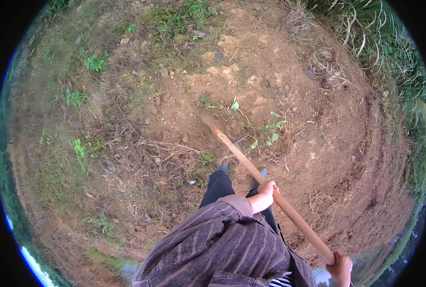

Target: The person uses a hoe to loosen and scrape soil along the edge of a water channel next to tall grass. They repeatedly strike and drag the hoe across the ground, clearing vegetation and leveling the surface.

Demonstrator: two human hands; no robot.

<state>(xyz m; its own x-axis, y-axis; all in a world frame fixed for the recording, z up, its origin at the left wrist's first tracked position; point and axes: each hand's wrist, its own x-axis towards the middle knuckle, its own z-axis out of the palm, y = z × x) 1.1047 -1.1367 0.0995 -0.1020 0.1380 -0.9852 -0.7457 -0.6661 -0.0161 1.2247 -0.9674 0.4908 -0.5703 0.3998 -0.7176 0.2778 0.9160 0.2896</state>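
My left hand point(266, 195) is closed around the middle of a long wooden tool handle point(301, 224). Close to the handle's lower-right end, my right hand point(340, 268) grips it too. The handle slants across in front of my legs, its far end low over the soil. Motion blur hides the tool head there, so its kind cannot be told. Beside the blurred end lies a leafy green vine point(275, 125) on the loose brown soil. Dry stalks point(177, 147) are heaped to the left of it.
My legs in dark trousers point(217, 186) and blue-toed footwear point(223, 168) stand just behind the tool's far end. Small green plants point(95, 62) dot the grassy ground at left. Tall long-leaved grass point(374, 32) borders the upper right. Bare brown soil point(327, 172) extends along the right.
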